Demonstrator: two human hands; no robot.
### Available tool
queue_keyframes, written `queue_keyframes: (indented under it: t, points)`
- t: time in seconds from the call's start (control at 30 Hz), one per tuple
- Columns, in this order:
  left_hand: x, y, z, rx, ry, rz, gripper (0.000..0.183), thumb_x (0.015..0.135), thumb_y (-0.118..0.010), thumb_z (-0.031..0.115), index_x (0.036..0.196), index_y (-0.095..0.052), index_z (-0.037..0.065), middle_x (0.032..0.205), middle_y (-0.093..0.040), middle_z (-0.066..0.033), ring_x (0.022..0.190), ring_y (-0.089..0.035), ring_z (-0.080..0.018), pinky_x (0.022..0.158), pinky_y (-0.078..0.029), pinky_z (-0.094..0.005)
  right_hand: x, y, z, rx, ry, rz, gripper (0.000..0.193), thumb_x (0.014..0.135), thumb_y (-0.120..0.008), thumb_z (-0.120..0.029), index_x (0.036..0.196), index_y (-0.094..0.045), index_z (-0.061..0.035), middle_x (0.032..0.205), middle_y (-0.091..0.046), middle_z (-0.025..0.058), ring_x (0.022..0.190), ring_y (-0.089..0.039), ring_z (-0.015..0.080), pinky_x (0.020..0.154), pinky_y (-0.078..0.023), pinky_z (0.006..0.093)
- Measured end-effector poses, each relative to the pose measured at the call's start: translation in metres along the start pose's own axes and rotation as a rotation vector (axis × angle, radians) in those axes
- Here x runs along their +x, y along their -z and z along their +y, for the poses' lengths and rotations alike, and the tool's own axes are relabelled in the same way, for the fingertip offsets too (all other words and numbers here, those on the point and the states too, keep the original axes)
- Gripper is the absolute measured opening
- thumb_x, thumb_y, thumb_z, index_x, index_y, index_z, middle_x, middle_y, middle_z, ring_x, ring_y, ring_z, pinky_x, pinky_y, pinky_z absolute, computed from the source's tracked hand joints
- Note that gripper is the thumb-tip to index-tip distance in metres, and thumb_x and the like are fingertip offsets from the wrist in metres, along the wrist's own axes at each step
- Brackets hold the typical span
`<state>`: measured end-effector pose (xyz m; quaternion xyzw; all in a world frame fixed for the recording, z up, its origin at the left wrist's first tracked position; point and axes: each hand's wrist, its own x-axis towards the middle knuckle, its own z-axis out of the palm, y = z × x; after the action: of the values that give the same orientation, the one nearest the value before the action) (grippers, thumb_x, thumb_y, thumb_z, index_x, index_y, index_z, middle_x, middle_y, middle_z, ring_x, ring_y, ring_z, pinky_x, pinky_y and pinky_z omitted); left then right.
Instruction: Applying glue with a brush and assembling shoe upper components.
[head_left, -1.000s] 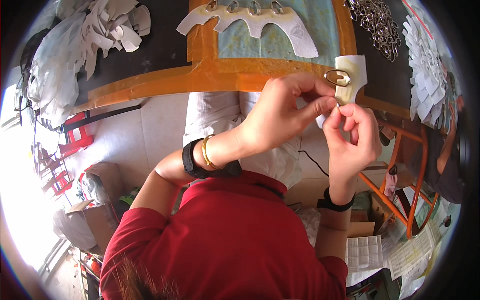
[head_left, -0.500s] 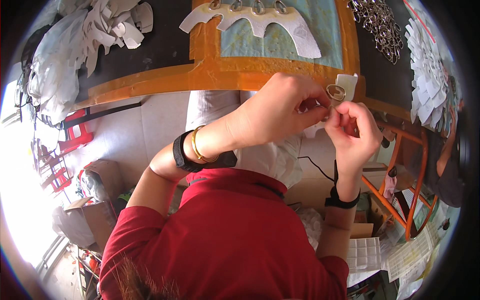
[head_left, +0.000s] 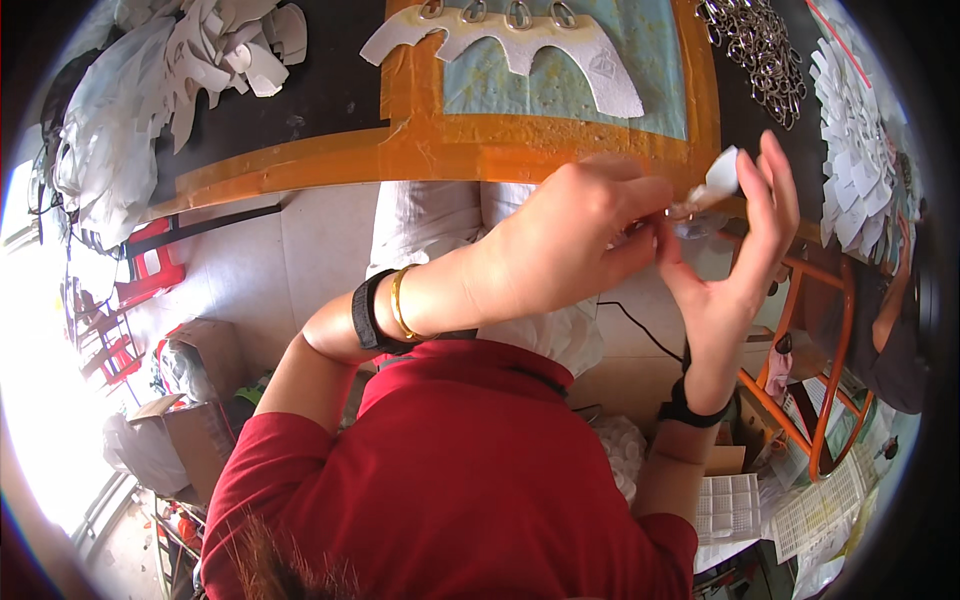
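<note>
My left hand point(head_left: 590, 235) is pinched on a small white strip point(head_left: 722, 170), which sticks out to the right past its fingertips. The strip is tilted, and a shiny metal ring seems to sit near the pinch, too blurred to make out well. Close beside it my right hand point(head_left: 730, 280) has its fingers stretched up and apart. Its thumb reaches toward the left fingertips; whether they touch I cannot tell. Beyond the hands, a white scalloped piece point(head_left: 560, 60) lies on a pale blue sheet point(head_left: 650, 60), with several oval metal rings point(head_left: 518, 14) along its far edge.
Orange tape point(head_left: 300, 160) borders the dark table's near edge. A heap of metal rings point(head_left: 760, 60) lies at right, beside stacked white pieces point(head_left: 855, 150). White cut pieces point(head_left: 235, 50) and plastic bags point(head_left: 120, 120) fill the left. An orange metal frame point(head_left: 825, 370) stands near another person's arm point(head_left: 890, 290).
The right fingers have come off their pinch and spread upward. The white strip with its ring has tilted over to the right, and the ring no longer shows face-on. The left hand stays pinched.
</note>
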<state>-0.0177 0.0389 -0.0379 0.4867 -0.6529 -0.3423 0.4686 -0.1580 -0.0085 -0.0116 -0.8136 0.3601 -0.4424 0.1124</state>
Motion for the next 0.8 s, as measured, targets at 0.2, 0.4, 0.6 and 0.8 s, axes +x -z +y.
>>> queue_keyframes:
  t: [0.2, 0.4, 0.6, 0.8]
  points:
    - [-0.003, 0.001, 0.006, 0.108, 0.016, -0.019, 0.012, 0.072, -0.06, 0.003, 0.082, -0.054, 0.0, 0.071, -0.057, -0.0123, 0.065, -0.056, -0.0274, 0.06, -0.046, -0.0327, 0.007, 0.021, 0.014, -0.12, 0.156, -0.501, 0.029, 0.053, -0.068, -0.004, 0.081, -0.061, -0.0065, 0.073, -0.057, 0.0023, 0.081, -0.055, 0.0189, 0.084, -0.037, 0.0376]
    - [-0.002, 0.013, 0.005, 0.206, 0.176, -0.103, 0.014, 0.072, -0.065, 0.006, 0.08, -0.055, 0.001, 0.072, -0.058, -0.0107, 0.066, -0.057, -0.0262, 0.059, -0.046, -0.0324, 0.009, 0.011, 0.014, -0.042, 0.079, -0.498, 0.016, 0.054, -0.066, -0.001, 0.068, -0.059, -0.0046, 0.065, -0.054, 0.0028, 0.073, -0.055, 0.0205, 0.076, -0.039, 0.0331]
    - [0.013, 0.028, -0.01, 0.26, -0.485, -0.094, 0.014, 0.068, -0.069, 0.008, 0.076, -0.058, 0.005, 0.071, -0.057, -0.0029, 0.068, -0.056, -0.0207, 0.058, -0.044, -0.0286, 0.01, 0.011, 0.027, 0.367, -0.325, -0.801, 0.01, 0.059, -0.06, -0.004, 0.069, -0.059, -0.0032, 0.062, -0.052, 0.001, 0.064, -0.051, 0.0115, 0.062, -0.039, 0.0259]
    - [0.017, 0.034, -0.01, -0.193, -0.522, -0.189, 0.015, 0.061, -0.074, 0.013, 0.073, -0.066, 0.006, 0.07, -0.059, 0.0008, 0.067, -0.053, -0.0155, 0.057, -0.044, -0.0271, -0.007, 0.005, 0.024, 1.098, -1.022, -0.989, 0.021, 0.059, -0.057, -0.008, 0.076, -0.064, 0.0, 0.064, -0.051, -0.0053, 0.06, -0.042, 0.0016, 0.052, -0.031, 0.0174]
